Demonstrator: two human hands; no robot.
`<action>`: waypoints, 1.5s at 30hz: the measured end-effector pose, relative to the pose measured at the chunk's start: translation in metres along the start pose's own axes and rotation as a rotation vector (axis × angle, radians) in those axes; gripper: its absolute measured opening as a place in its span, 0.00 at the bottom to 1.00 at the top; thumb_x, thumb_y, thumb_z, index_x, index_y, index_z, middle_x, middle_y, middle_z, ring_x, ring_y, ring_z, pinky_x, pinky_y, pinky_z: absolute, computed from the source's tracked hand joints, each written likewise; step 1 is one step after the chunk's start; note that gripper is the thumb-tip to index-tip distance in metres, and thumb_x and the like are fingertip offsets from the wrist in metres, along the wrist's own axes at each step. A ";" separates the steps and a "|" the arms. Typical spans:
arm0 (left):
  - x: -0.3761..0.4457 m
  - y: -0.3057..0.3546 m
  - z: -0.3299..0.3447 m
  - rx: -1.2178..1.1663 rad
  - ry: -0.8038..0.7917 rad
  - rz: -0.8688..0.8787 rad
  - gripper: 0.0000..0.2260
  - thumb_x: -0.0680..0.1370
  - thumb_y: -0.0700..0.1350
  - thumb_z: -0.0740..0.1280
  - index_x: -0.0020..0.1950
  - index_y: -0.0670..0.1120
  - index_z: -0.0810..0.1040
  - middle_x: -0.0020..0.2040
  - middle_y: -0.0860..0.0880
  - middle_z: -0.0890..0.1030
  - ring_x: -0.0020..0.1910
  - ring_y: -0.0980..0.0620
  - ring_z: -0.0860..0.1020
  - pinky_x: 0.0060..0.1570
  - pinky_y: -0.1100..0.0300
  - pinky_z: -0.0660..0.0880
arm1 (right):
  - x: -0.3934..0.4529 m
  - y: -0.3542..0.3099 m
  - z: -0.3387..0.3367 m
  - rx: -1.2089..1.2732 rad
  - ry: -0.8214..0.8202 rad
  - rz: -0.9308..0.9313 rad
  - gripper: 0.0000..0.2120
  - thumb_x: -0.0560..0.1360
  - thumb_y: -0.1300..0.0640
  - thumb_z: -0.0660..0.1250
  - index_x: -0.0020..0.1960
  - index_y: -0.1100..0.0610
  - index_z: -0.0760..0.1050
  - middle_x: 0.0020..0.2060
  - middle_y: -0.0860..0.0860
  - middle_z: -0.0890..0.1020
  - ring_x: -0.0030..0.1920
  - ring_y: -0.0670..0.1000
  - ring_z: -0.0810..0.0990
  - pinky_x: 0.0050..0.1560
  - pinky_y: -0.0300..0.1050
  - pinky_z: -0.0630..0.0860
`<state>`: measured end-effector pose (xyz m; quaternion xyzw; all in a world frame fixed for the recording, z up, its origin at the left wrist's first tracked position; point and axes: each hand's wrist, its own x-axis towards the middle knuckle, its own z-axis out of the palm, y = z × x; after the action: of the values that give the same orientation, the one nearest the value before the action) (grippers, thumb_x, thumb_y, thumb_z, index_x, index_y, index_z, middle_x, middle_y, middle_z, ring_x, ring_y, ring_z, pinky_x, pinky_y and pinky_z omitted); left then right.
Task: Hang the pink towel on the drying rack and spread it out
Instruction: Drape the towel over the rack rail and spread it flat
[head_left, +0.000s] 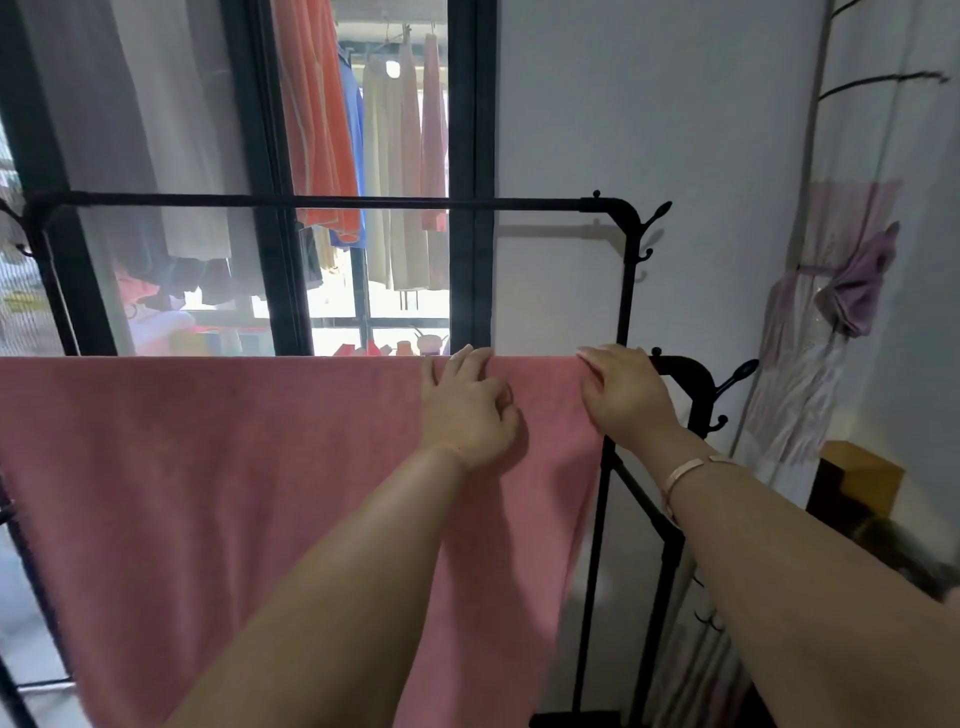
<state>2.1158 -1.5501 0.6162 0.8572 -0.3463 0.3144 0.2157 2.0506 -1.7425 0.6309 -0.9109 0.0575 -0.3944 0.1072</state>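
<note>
Pink towel (234, 493): draped over the near rail of the rack, hanging down flat across most of the lower view; its top fold runs level from the left edge to just short of the rack's right corner.
Drying rack (631, 291): black metal frame with a bare far rail above and the towel-bearing near rail below; hooked pegs project from both right-hand corners.
Window (467, 156): dark-framed glass behind the rack, with orange, blue, cream and pink garments hanging outside.
Curtain (810, 332): pale pink, gathered against the right wall by a mauve tie.
Left hand (467, 410): lies on the towel near the top fold, first fingers extended over the rail, the others loosely bent; no cloth is pinched.
Right hand (623, 389): lies at the towel's right end, fingers fairly straight over the fold, beside the rack's corner; nothing is gripped.
Bracelet (685, 470): thin pale band on the right wrist.
</note>
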 end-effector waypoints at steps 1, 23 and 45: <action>0.001 -0.003 -0.002 -0.019 0.005 0.006 0.10 0.74 0.51 0.63 0.51 0.51 0.80 0.70 0.50 0.69 0.72 0.49 0.62 0.71 0.44 0.45 | 0.001 0.001 0.003 -0.028 -0.006 0.001 0.16 0.76 0.64 0.60 0.63 0.63 0.75 0.56 0.60 0.80 0.59 0.60 0.76 0.69 0.59 0.63; -0.022 -0.217 -0.091 0.181 0.076 -0.207 0.13 0.80 0.47 0.60 0.60 0.44 0.79 0.57 0.45 0.81 0.57 0.43 0.77 0.60 0.50 0.68 | 0.023 -0.223 0.098 0.026 -0.017 -0.114 0.17 0.75 0.65 0.60 0.63 0.57 0.75 0.54 0.56 0.80 0.57 0.59 0.74 0.65 0.53 0.65; -0.047 -0.250 -0.115 0.145 0.160 -0.039 0.09 0.76 0.44 0.60 0.54 0.44 0.75 0.51 0.45 0.79 0.50 0.42 0.76 0.55 0.47 0.68 | 0.029 -0.293 0.126 0.092 -0.038 -0.189 0.16 0.75 0.58 0.62 0.62 0.58 0.73 0.60 0.56 0.76 0.62 0.58 0.71 0.70 0.53 0.62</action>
<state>2.2270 -1.2938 0.6269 0.8493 -0.2874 0.4019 0.1862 2.1679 -1.4449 0.6379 -0.9137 -0.0488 -0.3875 0.1122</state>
